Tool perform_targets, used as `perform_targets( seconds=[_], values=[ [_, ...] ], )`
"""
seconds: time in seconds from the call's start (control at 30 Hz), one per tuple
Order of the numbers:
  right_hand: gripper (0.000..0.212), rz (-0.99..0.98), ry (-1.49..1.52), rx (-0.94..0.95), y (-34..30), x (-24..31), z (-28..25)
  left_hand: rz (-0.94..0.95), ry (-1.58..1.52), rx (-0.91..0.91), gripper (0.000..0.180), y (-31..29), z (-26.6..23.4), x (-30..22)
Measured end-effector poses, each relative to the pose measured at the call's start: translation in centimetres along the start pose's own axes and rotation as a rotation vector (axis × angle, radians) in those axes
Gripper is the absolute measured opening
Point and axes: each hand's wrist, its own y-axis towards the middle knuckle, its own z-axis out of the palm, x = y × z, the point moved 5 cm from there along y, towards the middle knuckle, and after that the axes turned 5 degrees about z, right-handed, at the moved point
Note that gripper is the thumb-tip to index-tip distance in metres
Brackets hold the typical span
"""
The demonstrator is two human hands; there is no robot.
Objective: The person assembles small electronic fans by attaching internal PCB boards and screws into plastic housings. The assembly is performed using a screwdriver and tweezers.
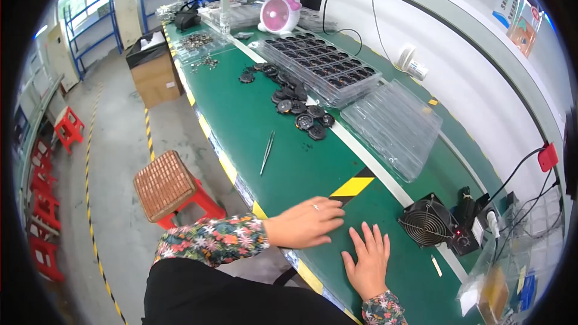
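Head view, sole one. Note left hand [306, 222] palm-down at the green bench mat [241, 120], fingers loosely extended toward the right. Note right hand [368, 263] close by, palm-down, fingers spread and directed up the frame. Grip: nothing held on either side, both unclenched. Cannot tell full palm contact from a slight hover.

Location of nearest piece, the striped tape [352, 187]: flat on the mat, just beyond the left fingertips. Cannot tell touching from mere overlap at its lower end. Farther up the mat, well apart from both: tweezers [267, 153]. Right of the right hand: fan [425, 222], in a wire grille, and near it a small pale stick [436, 266].

Handling, by judgement: rest lightly, wrists low, fingers relaxed. Lift rather than drag past the tape, to avoid peeling a corner. Hold the right fingers clear of the grille. Avoid leaning over the bench edge [309, 274].

Orientation: long axis of the tape slanting from lower left, beside the left fingertips, to upper right, at the pale strip [373, 159]; roughly crosswise to the bench edge. No distinct pointing end. Tweezers nearly upright in the frame, leaning slightly right at the top.
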Motion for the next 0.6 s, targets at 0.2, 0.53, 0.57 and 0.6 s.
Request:
perform_targets(
  seconds=[0.2,0.53,0.57,0.6],
  values=[
    [0.047,0.057,0.026,0.060,0.2,-0.4,-0.3,-0.312,0.373,-0.373,0.019,-4.7,-6.7,10.5],
    [0.056,-0.117,0.252,0.184,0.0,6.7,2.0,-1.069,0.782,-0.291,0.031,-17.6,-13.7,33.2],
    [0.056,-0.111,0.246,0.188,0.7,7.1,2.2,-1.059,0.796,-0.293,0.031,-17.9,-14.1,34.5],
    [0.055,-0.132,0.246,0.201,1.3,7.6,2.4,-1.030,0.818,-0.314,0.030,-17.9,-14.4,35.5]
  ],
)
